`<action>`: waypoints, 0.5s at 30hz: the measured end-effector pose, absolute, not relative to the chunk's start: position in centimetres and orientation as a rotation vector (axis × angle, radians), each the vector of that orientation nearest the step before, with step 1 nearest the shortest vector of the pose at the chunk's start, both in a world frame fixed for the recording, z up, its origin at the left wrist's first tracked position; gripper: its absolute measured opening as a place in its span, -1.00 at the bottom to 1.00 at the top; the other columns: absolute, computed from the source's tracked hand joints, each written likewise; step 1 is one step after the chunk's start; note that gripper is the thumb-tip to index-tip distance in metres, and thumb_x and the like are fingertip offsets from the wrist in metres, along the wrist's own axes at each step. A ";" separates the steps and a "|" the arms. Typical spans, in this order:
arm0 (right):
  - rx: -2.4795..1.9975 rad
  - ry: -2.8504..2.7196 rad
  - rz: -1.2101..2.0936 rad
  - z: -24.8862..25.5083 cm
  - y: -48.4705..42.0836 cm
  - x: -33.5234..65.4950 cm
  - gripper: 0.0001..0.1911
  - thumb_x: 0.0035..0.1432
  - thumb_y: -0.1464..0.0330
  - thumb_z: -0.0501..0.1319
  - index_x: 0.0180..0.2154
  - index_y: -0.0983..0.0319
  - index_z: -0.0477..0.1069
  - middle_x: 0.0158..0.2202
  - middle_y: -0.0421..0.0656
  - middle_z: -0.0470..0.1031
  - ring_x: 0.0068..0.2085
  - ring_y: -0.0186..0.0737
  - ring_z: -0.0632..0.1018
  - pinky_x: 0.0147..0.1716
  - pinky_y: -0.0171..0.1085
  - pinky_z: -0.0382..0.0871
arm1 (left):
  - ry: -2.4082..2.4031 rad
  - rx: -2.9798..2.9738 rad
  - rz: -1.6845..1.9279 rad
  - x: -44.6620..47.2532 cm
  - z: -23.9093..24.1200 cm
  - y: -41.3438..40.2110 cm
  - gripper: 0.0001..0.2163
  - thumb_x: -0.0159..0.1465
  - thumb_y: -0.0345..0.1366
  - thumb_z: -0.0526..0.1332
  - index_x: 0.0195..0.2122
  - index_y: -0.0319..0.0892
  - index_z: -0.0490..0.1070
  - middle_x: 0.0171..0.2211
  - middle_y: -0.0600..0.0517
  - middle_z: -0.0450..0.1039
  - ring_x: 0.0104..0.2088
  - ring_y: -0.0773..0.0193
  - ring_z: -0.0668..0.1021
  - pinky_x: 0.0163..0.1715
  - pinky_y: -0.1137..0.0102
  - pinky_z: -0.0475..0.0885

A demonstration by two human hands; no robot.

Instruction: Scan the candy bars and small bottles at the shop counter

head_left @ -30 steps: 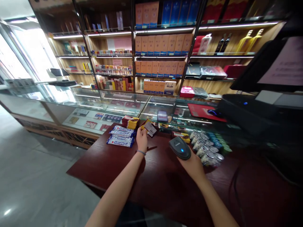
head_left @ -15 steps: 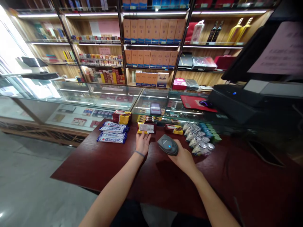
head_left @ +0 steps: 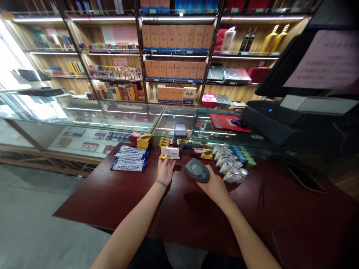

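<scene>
My left hand [head_left: 165, 172] has its fingers closed on the lower edge of a red and yellow snack packet [head_left: 170, 152], whose white label and barcode face me. In my right hand [head_left: 214, 186] is a dark grey barcode scanner [head_left: 197, 170], its head aimed left and a little away from me, apart from the packet. Similar snack packets lie stacked to the left [head_left: 141, 141] and to the right [head_left: 202, 152] of the held one. Blue and white wrapped bars [head_left: 129, 158] are piled at the counter's left.
Rows of small cans or bottles [head_left: 232, 164] stand on the dark red wooden counter [head_left: 117, 201]. A glass display case [head_left: 129, 116] runs behind it. At right are a monitor [head_left: 305, 63], a black machine [head_left: 280, 119] and a phone-like dark object [head_left: 304, 177]. A mouse [head_left: 238, 122] rests on a red mat.
The blue light on the scanner has gone out. The whole view has shifted slightly; both hands keep nearly the same place relative to the packet.
</scene>
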State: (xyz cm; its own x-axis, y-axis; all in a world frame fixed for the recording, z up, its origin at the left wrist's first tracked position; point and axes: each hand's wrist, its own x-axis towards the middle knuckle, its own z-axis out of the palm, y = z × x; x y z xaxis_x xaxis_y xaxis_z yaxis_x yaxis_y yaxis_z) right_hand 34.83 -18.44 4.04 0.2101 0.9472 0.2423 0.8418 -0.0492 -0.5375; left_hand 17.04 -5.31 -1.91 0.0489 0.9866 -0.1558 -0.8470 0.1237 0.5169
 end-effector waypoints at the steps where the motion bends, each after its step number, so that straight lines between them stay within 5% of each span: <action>1: -1.905 -1.616 0.256 4.1 -18.4 35.0 -0.62 0.04 0.26 0.28 -0.09 0.07 0.26 -0.36 -0.18 0.62 -0.30 0.03 0.65 -0.44 -0.29 0.27 | 0.538 0.342 1.433 17.0 -1.8 -5.3 -0.81 0.24 -0.42 0.29 -0.17 -0.08 0.33 -0.19 0.06 0.53 -0.20 0.33 0.59 0.02 0.23 0.46; 8: -1.703 -1.436 0.324 4.1 -18.0 38.2 -0.61 0.02 0.25 0.27 -0.06 0.10 0.34 -0.25 -0.14 0.62 -0.11 0.04 0.63 -0.17 -0.15 0.45 | 0.594 0.617 1.448 17.1 0.4 -5.0 -0.59 0.05 -0.39 0.43 -0.09 -0.09 0.38 -0.14 0.04 0.54 -0.19 0.35 0.57 -0.12 0.40 0.45; 15: -1.610 -1.297 0.280 4.4 -18.0 41.7 -0.46 0.01 0.22 0.29 0.07 0.17 0.38 -0.23 -0.10 0.63 -0.14 0.00 0.63 -0.20 -0.13 0.51 | 0.823 1.083 1.409 18.8 3.4 -3.7 -0.65 0.17 -0.16 0.33 -0.08 -0.20 0.38 -0.21 -0.08 0.59 -0.24 0.20 0.62 -0.17 0.30 0.48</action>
